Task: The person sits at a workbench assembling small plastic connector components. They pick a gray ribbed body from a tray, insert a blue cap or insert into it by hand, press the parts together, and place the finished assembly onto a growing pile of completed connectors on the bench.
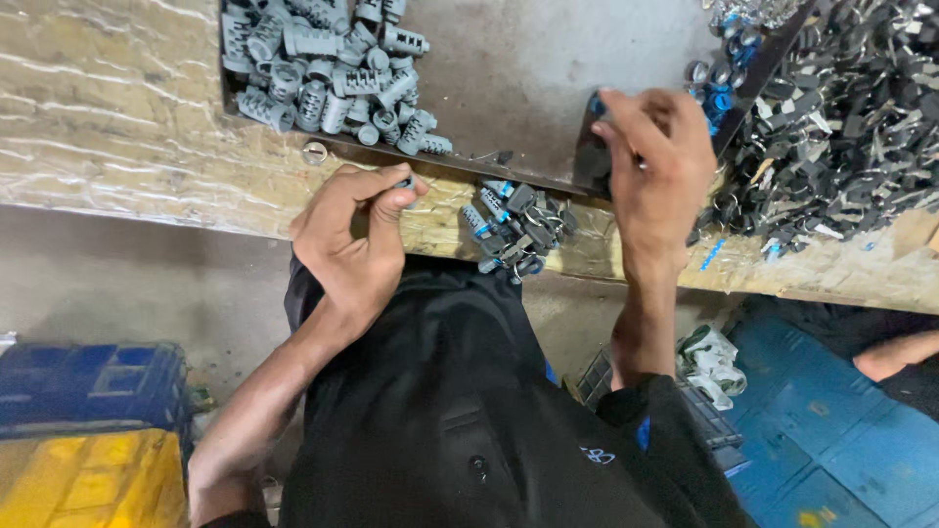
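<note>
My left hand [354, 240] is closed around a small grey cylinder part [404, 183] at the near edge of the wooden bench [117, 117]. My right hand [657, 161] is higher and to the right, pinching a small dark part with a blue tip [596, 106] by the edge of the tray. Between my hands lies a small heap of dark and blue-tipped parts [516, 225] on the bench edge. A pile of grey ribbed cylinders [328, 73] fills the far left of a shallow grey tray [528, 68].
A large heap of dark metal key-like parts [846, 127] covers the bench at right. Blue-capped pieces [722, 83] lie by the tray's right corner. Below are a blue crate [93, 381] on a yellow one [93, 479], a blue floor panel [831, 430], and another person's limb [895, 354].
</note>
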The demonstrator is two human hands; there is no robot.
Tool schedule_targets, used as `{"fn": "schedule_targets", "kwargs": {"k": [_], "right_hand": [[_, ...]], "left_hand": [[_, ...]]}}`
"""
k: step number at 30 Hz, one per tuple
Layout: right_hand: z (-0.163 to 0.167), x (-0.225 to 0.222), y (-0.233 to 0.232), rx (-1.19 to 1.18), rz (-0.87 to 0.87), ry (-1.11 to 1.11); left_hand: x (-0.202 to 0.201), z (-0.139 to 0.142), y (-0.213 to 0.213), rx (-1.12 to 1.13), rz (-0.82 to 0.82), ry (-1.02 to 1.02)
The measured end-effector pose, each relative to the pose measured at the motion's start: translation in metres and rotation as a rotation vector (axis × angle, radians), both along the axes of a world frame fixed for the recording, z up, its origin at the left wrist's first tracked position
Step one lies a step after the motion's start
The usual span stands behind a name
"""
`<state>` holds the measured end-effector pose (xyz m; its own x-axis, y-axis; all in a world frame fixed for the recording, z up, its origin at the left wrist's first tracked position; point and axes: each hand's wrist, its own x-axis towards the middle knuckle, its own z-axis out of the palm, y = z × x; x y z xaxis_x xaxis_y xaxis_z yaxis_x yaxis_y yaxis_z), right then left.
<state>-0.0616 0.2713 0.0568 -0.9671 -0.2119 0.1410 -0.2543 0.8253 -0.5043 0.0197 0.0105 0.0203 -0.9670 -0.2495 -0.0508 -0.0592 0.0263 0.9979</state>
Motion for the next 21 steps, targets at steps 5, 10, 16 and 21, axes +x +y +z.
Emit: {"fn": "schedule_targets", "kwargs": {"k": [5,10,16,21], "right_hand": [[0.006,0.005,-0.008,0.13,0.059,0.066],[0.06,0.083,-0.031,-0.162,-0.081,-0.04],[0.053,0.133,-0.035,-0.429,-0.032,0.035],[0.04,0.135,-0.021,-0.587,0.12,0.026]], "left_hand": [[0.002,0.028,-0.003,0.208,-0.109,-0.177],[0.028,0.062,0.029,0.078,-0.26,-0.015],[0.044,0.065,0.056,0.153,-0.383,-0.037],[0.043,0.048,0.051,0.626,-0.603,-0.495]]}}
